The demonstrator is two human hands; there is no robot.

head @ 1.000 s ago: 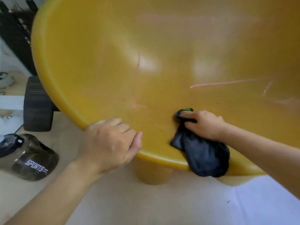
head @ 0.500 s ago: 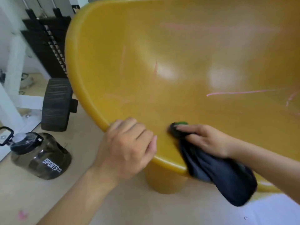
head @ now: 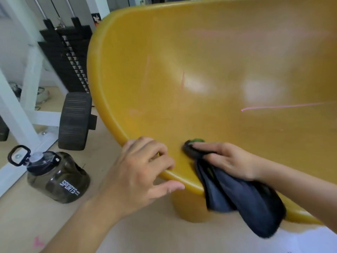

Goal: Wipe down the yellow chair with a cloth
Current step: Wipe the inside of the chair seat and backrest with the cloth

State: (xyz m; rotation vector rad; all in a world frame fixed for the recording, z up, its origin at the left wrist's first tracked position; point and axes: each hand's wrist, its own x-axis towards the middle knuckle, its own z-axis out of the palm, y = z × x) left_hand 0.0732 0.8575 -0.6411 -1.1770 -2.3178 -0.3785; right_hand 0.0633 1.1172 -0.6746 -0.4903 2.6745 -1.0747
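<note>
Along the near rim of the yellow chair (head: 200,70), my left hand (head: 138,172) curls its fingers over the edge, thumb splayed beneath, bracing the shell. My right hand (head: 226,159) grips the dark cloth (head: 237,201), its fingers pressing a bunched end onto the seat just inside the rim while the rest hangs over the edge. To wipe well, I judge I need firm, even pressure through the fingertips, overlapping strokes from the rim toward the middle, and a steady brace so the shell doesn't rock. A pink streak (head: 280,106) farther in looks unwiped and likely wants harder rubbing with a clean fold.
</note>
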